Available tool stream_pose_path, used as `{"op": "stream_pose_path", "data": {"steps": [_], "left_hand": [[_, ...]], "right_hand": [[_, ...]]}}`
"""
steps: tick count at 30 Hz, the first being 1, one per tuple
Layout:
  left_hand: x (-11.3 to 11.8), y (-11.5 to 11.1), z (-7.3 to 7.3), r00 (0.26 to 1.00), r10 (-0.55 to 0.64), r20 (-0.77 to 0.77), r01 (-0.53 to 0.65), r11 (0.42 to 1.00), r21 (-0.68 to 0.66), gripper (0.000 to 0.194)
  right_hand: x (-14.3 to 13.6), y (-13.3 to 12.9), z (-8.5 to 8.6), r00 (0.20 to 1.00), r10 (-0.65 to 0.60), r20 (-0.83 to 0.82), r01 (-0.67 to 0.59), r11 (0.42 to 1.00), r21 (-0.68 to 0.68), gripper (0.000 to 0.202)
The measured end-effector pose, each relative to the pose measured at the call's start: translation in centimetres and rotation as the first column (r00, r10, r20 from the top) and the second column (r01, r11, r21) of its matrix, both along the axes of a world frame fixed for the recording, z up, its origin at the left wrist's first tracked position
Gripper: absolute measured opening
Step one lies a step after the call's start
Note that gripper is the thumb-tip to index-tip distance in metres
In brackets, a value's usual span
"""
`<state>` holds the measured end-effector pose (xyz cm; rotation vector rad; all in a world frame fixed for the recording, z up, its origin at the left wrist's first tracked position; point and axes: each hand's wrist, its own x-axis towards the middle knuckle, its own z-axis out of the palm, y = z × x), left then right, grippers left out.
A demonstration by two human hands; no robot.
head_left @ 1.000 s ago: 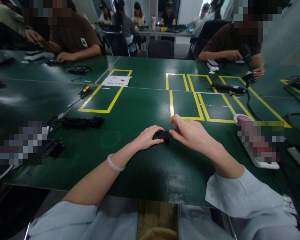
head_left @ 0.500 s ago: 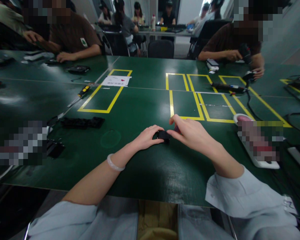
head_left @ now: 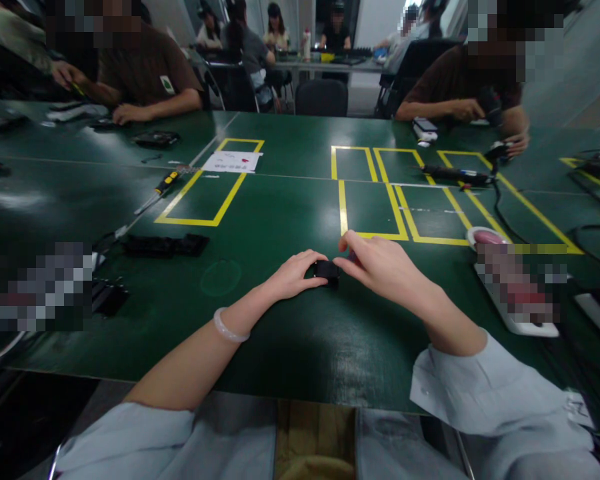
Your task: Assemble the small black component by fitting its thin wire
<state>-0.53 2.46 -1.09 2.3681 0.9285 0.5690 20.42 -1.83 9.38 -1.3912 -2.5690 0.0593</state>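
A small black block-like part (head_left: 327, 270) is on the green table (head_left: 280, 347), in front of me. My left hand (head_left: 300, 275) grips it from the left, thumb on the near side and fingers on the far side. My right hand (head_left: 367, 260) is at its right edge, the fingers curled and the thumb pointing at the part. Something small and dark shows between those right fingers, too hidden to name.
Black parts (head_left: 165, 245) and a yellow-black screwdriver (head_left: 167, 182) lie to the left. At the right are a white tray-like object (head_left: 533, 327) and a corded black tool (head_left: 455, 175). People sit across the table, one person's hand (head_left: 467, 110) near a dark tool.
My right thumb and fingers have shifted very slightly at the black part. At the far left, a person's hand has moved, and something yellow now shows by it.
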Motion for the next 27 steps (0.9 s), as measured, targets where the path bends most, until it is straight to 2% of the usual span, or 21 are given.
{"op": "stream_pose_path", "data": {"steps": [7,11,15,23,27], "left_hand": [[-0.03,-0.09,0.27,1.000,-0.010,0.006,0.010,1.000,-0.015,0.037],[0.02,-0.10,0.35,1.000,-0.003,-0.002,0.003,1.000,-0.018,0.036],[0.06,-0.10,0.29,1.000,0.001,0.000,-0.001,1.000,-0.018,0.036],[0.05,-0.13,0.45,1.000,0.001,-0.002,-0.001,1.000,-0.031,0.037],[0.05,-0.10,0.34,1.000,0.001,-0.003,-0.001,1.000,-0.020,0.037]], "right_hand": [[0.03,0.05,-0.05,0.999,-0.022,0.033,0.021,1.000,0.017,0.016],[-0.03,-0.15,0.21,1.000,0.004,0.010,-0.004,1.000,0.000,0.017],[-0.02,-0.06,0.30,1.000,-0.001,0.025,0.001,1.000,-0.004,0.027],[0.01,-0.11,0.20,0.999,-0.006,0.031,0.006,1.000,-0.004,0.016],[-0.01,-0.16,0.30,1.000,0.009,0.020,-0.009,1.000,-0.014,0.021]]}}
